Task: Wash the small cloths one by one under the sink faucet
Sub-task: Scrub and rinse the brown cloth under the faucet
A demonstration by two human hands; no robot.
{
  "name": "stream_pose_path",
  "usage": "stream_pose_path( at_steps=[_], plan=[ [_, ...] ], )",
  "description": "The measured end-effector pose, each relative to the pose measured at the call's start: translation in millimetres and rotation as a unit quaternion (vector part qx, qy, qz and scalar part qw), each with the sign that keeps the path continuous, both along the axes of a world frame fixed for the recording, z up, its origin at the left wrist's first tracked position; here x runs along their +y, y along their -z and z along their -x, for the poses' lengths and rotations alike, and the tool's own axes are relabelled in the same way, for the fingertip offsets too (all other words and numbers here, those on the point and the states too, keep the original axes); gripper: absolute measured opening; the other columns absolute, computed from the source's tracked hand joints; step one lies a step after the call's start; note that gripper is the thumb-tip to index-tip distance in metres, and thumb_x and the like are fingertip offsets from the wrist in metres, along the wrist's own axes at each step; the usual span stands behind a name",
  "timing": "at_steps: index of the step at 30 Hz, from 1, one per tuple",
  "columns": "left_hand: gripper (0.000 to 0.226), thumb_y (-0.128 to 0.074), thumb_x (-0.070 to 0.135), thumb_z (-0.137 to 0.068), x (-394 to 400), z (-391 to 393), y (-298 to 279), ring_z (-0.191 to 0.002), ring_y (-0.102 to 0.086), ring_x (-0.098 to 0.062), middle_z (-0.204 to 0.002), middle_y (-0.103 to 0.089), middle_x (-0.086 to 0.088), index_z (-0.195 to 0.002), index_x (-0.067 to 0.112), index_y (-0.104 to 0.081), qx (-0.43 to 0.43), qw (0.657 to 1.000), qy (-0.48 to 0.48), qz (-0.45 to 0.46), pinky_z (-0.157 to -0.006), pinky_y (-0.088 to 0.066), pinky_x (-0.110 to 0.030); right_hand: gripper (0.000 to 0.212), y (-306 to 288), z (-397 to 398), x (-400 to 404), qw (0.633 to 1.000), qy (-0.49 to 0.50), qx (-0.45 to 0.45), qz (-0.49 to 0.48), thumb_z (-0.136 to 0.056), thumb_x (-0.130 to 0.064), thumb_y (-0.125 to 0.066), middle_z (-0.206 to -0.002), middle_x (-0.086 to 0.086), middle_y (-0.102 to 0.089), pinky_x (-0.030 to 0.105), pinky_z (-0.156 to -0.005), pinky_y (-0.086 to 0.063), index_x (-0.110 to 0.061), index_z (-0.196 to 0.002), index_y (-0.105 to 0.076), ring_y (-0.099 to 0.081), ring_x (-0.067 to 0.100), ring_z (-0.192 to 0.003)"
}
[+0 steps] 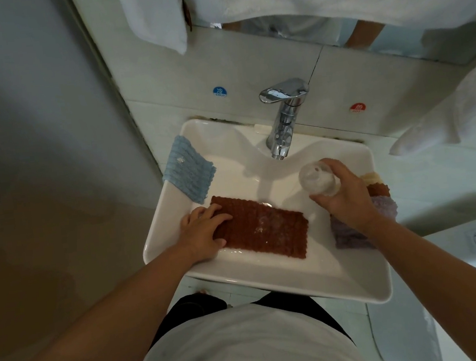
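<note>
White bathroom tile surrounds a shallow square sink basin [370,281], with a chrome faucet [282,122] at its back edge and no water visibly running. I see a rust-brown ribbed cloth [266,230] spread flat on the basin floor, glistening at the middle, so I judge it wet. My left hand [204,231] presses its left end with fingers laid straight. My right hand [348,197] grips a small clear bottle [318,178], tipped towards the cloth. A light blue cloth [190,172] drapes over the left rim; a purple cloth [352,228] and others sit stacked at the right rim, partly behind my wrist.

The brown cloth looks soft, limp and heavier when soaked, likely clinging to the glazed basin. I would pinch it at a corner or bunch it from an edge rather than try to lift it flat.
</note>
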State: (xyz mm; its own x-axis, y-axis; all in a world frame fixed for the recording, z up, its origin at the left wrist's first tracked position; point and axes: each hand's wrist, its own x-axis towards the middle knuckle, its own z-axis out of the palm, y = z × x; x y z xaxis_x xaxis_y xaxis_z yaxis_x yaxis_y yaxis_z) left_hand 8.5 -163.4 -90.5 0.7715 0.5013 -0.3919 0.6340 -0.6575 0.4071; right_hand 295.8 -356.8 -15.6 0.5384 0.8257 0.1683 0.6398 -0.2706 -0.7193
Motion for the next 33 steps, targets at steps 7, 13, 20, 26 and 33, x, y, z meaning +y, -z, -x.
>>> stream_pose_path(
  at_steps=[7,13,20,26,33],
  plan=[
    [0.065,-0.069,0.040,-0.089,0.2,-0.3,0.0,-0.149,-0.014,-0.022,-0.163,-0.019,0.018,-0.147,0.050,-0.040,0.003,1.000,-0.003,0.004,-0.117,-0.007,-0.044,0.066,4.9,-8.4,8.3,0.982,0.134,0.130,-0.010,-0.072,-0.013,-0.091,-0.118,0.000,-0.066,0.037,-0.094,-0.055,-0.018,-0.127,-0.055,-0.063,0.019,-0.108],
    [0.065,-0.069,0.040,-0.089,-0.8,-0.2,-0.5,-0.148,-0.014,-0.021,-0.162,-0.019,0.019,-0.146,0.050,-0.040,0.005,1.000,-0.005,0.002,-0.116,-0.006,-0.041,0.059,9.5,-13.3,16.3,0.966,0.195,0.168,-0.019,-0.075,-0.016,-0.090,-0.112,-0.009,-0.066,0.036,-0.092,-0.055,-0.028,-0.121,-0.055,-0.064,0.016,-0.105],
    [0.067,-0.068,0.042,-0.087,-1.4,-1.6,-0.9,-0.146,-0.018,-0.020,-0.162,-0.017,0.018,-0.146,0.051,-0.039,0.013,1.000,0.004,-0.012,-0.116,-0.011,-0.043,0.065,16.6,-9.4,19.4,0.964,0.209,0.164,0.004,-0.079,-0.018,-0.086,-0.122,-0.001,-0.064,0.042,-0.096,-0.057,-0.018,-0.132,-0.049,-0.064,0.021,-0.109],
    [0.065,-0.066,0.042,-0.089,-0.8,-1.5,0.3,-0.146,-0.019,-0.021,-0.162,-0.018,0.018,-0.146,0.051,-0.039,0.012,1.000,0.008,-0.015,-0.116,-0.012,-0.042,0.074,30.2,33.3,8.9,0.920,0.310,0.242,0.008,-0.086,-0.013,-0.078,-0.137,0.010,-0.050,0.041,-0.108,-0.046,-0.012,-0.145,-0.033,-0.052,0.023,-0.124],
    [0.058,-0.068,0.032,-0.094,0.2,-8.0,6.6,-0.134,-0.042,-0.025,-0.148,-0.040,-0.002,-0.147,0.031,-0.046,-0.070,0.995,-0.065,-0.019,-0.113,-0.035,-0.041,0.075,72.2,75.6,-10.3,0.941,0.130,0.061,0.306,-0.079,-0.034,-0.082,-0.122,0.014,-0.050,0.043,-0.096,-0.051,-0.023,-0.141,-0.041,-0.053,0.034,-0.113]
  ],
)
